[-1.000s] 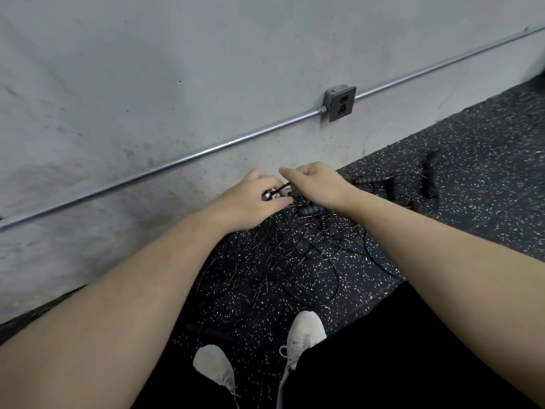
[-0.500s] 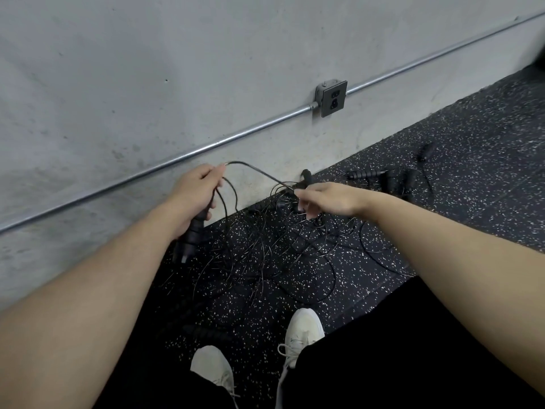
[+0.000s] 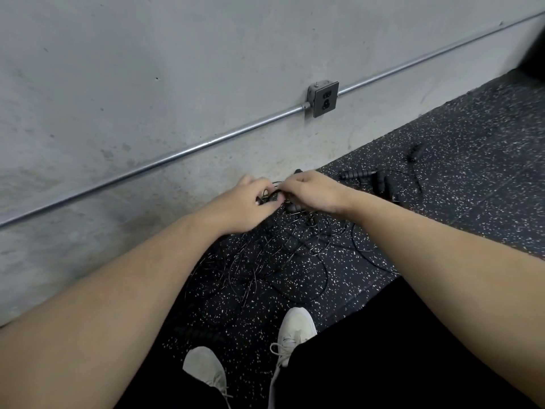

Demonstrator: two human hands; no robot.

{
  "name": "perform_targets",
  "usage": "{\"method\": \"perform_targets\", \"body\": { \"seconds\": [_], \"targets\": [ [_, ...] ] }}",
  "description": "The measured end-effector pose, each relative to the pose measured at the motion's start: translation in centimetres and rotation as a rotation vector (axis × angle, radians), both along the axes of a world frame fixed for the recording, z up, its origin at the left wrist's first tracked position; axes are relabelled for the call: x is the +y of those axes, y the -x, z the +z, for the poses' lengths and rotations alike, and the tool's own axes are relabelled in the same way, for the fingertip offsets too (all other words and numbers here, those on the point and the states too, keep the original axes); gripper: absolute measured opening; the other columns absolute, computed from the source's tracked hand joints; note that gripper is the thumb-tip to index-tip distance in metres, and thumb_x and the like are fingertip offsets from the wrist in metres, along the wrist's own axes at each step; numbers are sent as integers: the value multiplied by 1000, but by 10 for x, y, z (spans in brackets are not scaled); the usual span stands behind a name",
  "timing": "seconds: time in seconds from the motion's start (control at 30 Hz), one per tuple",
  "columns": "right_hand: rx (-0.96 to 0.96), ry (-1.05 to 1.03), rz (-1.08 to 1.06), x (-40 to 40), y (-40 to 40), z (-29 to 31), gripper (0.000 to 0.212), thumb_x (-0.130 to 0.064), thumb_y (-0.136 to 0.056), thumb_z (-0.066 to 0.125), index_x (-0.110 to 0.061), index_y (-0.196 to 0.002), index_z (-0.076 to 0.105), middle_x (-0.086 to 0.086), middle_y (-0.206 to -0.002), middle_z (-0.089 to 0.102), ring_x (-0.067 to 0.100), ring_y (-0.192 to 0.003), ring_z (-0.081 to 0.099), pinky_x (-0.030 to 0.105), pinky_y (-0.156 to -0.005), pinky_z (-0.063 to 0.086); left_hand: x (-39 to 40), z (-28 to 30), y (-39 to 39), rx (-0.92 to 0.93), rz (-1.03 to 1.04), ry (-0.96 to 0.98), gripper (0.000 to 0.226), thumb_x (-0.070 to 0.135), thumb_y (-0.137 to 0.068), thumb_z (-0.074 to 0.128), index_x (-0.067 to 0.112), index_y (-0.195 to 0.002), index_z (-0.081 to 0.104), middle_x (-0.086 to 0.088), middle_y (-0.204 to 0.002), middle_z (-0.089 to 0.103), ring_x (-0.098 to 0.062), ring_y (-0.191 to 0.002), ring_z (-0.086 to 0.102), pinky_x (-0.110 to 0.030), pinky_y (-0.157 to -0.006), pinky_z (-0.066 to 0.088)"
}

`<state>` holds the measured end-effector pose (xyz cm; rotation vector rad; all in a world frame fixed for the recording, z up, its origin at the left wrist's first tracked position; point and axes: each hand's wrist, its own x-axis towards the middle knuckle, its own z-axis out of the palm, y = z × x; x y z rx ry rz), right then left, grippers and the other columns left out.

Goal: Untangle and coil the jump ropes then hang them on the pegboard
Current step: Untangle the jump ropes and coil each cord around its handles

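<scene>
A tangle of thin black jump ropes [image 3: 283,255] lies on the speckled black rubber floor, close to the wall. Above the pile, my left hand [image 3: 244,203] grips a small bundle of rope loops [image 3: 272,196] with curled fingers. My right hand [image 3: 314,191] meets it from the right and pinches the same rope. Several ribbed black handles [image 3: 356,174] lie on the floor to the right of my hands, one more [image 3: 414,151] farther right. No pegboard is in view.
A grey concrete wall [image 3: 147,84] rises just behind the pile, with a metal conduit [image 3: 206,141] and an outlet box [image 3: 324,98]. My white shoes [image 3: 296,326] stand at the pile's near side. Rubber flooring [image 3: 472,160] stretches to the right.
My left hand had pulled up and left with a rope and handle; it has come back to the right and now meets my right hand over the pile.
</scene>
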<state>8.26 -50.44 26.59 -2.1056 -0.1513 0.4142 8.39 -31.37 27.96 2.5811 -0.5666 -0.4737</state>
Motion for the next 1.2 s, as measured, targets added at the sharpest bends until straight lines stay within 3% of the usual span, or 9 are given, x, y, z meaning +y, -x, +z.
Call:
{"method": "perform_targets", "body": {
  "seconds": [0.17, 0.33, 0.57, 0.67, 0.73, 0.8, 0.97, 1.07, 1.2],
  "targets": [
    [26, -157, -26, -10, 7, 0, 36, -44, -106, 42, -19, -87, 59, -8, -54, 57, 24, -71, 53, 45, -72, 48, -6, 0, -3, -52, -12, 100, 41, 50, -103, 48, 24, -73, 57, 13, -97, 44, -11, -76, 53, -32, -73, 46],
    [47, 6, -58, -30, 13, -1, 48, -59, -102, 41, -19, -116, 63, 3, -100, 73, 17, -90, 66, 24, -76, 42, 3, 5, -10, -130, 166, 221, 47, 44, -107, 41, 9, -81, 56, 9, -95, 49, -11, -61, 54, -13, -50, 40],
    [78, 398, 18, -47, 9, -25, 22, -34, -105, 52, -16, -106, 65, 2, -96, 74, 9, -63, 59, 27, -64, 49, 42, -3, -26, -58, 650, 521, 37, 42, -106, 48, 16, -79, 55, -2, -75, 51, -16, -63, 49, -28, -50, 45],
    [86, 174, -19, -39, 8, -25, 24, -26, -107, 49, -10, -100, 65, 5, -78, 74, 16, -65, 69, 36, -76, 56, 57, -13, -31, -93, 745, 388, 27, 39, -105, 50, 19, -97, 64, -9, -100, 58, -17, -60, 50, -26, -49, 41],
    [107, 4, -58, -30, 8, -19, 24, -22, -108, 46, -5, -104, 63, 9, -74, 71, 21, -62, 67, 34, -67, 57, 58, -14, -29, -83, 728, 271, 31, 41, -102, 52, 27, -129, 59, -9, -137, 42, -19, -65, 56, -27, -53, 44],
    [136, -126, -89, -22, 8, -12, 24, -21, -109, 43, -4, -109, 59, 13, -78, 71, 22, -61, 66, 34, -65, 58, 50, -12, -25, -120, 610, 182, 44, 40, -102, 54, 32, -145, 45, -6, -146, 28, -17, -73, 58, -25, -55, 44],
    [229, -357, -171, -18, 7, -3, 22, -24, -110, 42, -10, -111, 60, 11, -83, 75, 24, -71, 71, 37, -74, 62, 2, 2, -10, -238, 386, 190, 19, 31, -100, 58, 22, -116, 54, -2, -129, 38, -16, -85, 59, -19, -59, 46],
    [246, -490, -292, -18, 5, -1, 23, -21, -110, 40, -8, -114, 58, 8, -75, 71, 22, -64, 69, 34, -64, 61, -23, -7, 6, 37, 260, 239, 10, 29, -103, 52, 24, -99, 61, -1, -102, 57, -14, -68, 55, -26, -55, 53],
    [288, -688, -421, -16, -1, -4, 17, -18, -108, 37, -11, -107, 52, 1, -66, 56, 12, -50, 44, 26, -49, 36, -48, -26, 26, 382, 149, 272, 19, 23, -101, 55, 29, -115, 66, -6, -86, 62, -13, -59, 52, -24, -43, 44]
  ]
}}
